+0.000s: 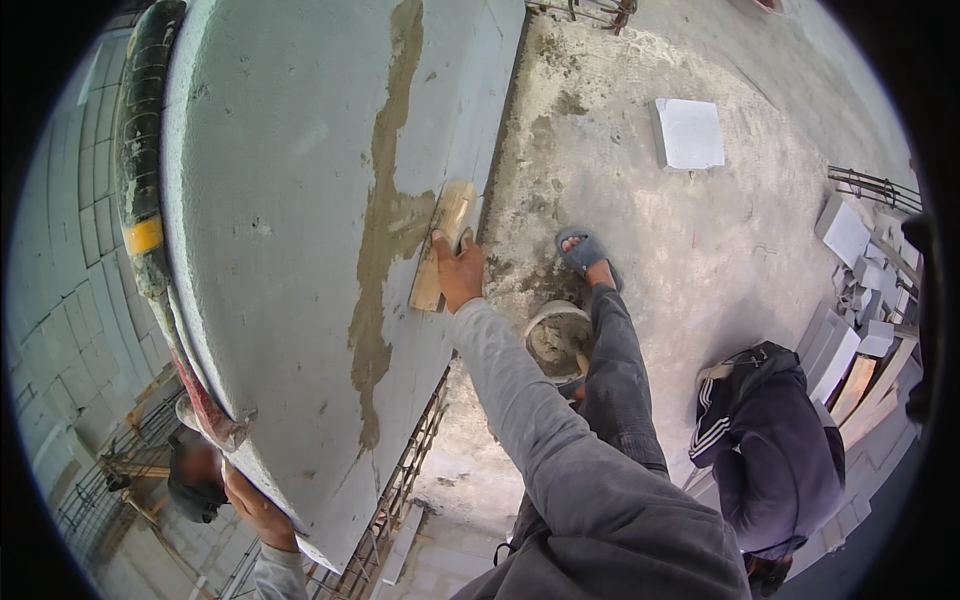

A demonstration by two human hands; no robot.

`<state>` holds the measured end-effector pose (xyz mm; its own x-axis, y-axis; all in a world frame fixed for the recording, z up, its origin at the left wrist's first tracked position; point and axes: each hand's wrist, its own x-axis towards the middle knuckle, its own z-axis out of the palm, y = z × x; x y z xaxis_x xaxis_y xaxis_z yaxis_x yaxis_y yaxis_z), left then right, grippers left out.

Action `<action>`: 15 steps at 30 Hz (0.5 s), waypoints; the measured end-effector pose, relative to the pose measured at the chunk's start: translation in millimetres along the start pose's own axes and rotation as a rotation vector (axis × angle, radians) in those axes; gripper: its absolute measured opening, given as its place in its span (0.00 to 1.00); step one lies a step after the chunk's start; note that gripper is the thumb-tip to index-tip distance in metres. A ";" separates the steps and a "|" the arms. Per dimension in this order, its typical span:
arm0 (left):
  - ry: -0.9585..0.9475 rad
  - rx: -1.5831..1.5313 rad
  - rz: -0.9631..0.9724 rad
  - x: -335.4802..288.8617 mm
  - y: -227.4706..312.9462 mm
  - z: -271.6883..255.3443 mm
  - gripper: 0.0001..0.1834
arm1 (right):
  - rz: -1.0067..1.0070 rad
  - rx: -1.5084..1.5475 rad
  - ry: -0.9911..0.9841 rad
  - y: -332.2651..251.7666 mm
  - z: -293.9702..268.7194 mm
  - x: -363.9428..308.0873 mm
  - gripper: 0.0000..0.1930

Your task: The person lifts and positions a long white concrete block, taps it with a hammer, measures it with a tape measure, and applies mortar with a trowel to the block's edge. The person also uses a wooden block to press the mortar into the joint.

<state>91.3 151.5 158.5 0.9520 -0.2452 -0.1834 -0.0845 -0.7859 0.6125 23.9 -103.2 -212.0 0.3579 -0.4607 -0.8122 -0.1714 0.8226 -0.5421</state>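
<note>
My right hand (460, 272) is closed on a wooden float (430, 278), its flat board pressed to the pale block wall (280, 200). A ragged streak of wet grey mortar (378, 235) runs along the wall, with a side patch reaching the float. My left hand (262, 512) rests at the wall's edge at lower left, fingers stretched along it; some fingertips are hard to make out. Just beyond those fingers lies the reddish end (215, 420) of a long dark tube-like thing (143, 130) with a yellow band, along the wall's top.
A bucket of mortar (555, 335) stands by my sandalled foot (590, 258). A white block (690, 135) lies on the concrete floor. A person in dark clothes (775, 455) bends at right, near stacked blocks and boards (860, 300). Behind the wall shows another person's head (195, 480). Rebar (400, 480) runs along the wall's foot.
</note>
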 end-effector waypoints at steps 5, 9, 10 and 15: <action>0.085 0.147 0.040 -1.5 -3.8 2.5 0.22 | -0.392 0.001 0.041 -12.1 8.2 -79.8 0.29; 0.086 0.261 0.120 -3.1 -2.9 0.4 0.22 | 0.130 0.233 -0.069 -48.7 -3.9 -39.9 0.23; 0.104 0.362 0.156 -3.5 -3.5 -0.2 0.22 | 0.072 0.047 -0.085 -46.9 -0.8 -44.9 0.23; 0.066 0.178 0.072 -6.0 -12.3 -3.6 0.23 | -0.475 -0.060 0.062 -29.1 7.9 -70.6 0.19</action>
<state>87.7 164.6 154.9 0.9583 -0.2712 -0.0901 -0.1980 -0.8573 0.4751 10.9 -92.0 -137.2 0.3543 -0.8014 -0.4819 -0.0558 0.4963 -0.8663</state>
